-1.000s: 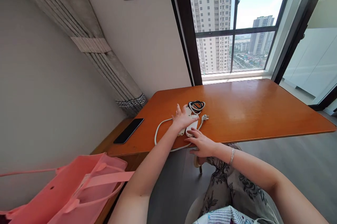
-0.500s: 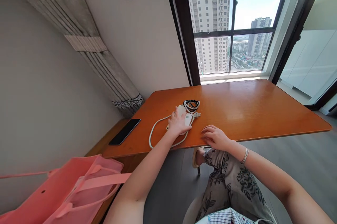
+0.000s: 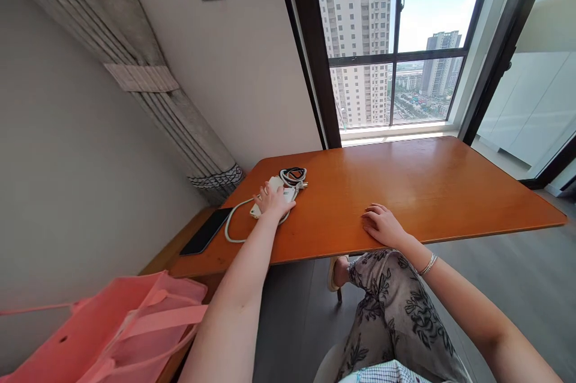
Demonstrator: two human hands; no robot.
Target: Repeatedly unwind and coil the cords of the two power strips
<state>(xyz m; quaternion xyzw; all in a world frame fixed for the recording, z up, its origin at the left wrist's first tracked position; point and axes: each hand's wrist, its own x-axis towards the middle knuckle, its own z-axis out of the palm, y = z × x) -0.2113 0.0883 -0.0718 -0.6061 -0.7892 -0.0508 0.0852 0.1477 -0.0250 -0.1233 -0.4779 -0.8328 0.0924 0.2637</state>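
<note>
Covering white power strip [image 3: 255, 211] and white block [image 3: 290, 193] with left hand [image 3: 272, 200], fingers spread wide; can't tell if gripping. Located near tabletop's [image 3: 414, 185] left edge, between black phone [image 3: 206, 232] by front-left corner and coiled cables [image 3: 293, 173]. Resting right hand [image 3: 381, 225] at front edge, fingers loosely bent, slightly apart.

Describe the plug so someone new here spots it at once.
On the orange-brown table, toward its left end, find the person's left hand. The pale plug lies just right of that hand, on the near side of the coiled black and white cables. Unlike them, it has metal prongs, pointing right.
</note>
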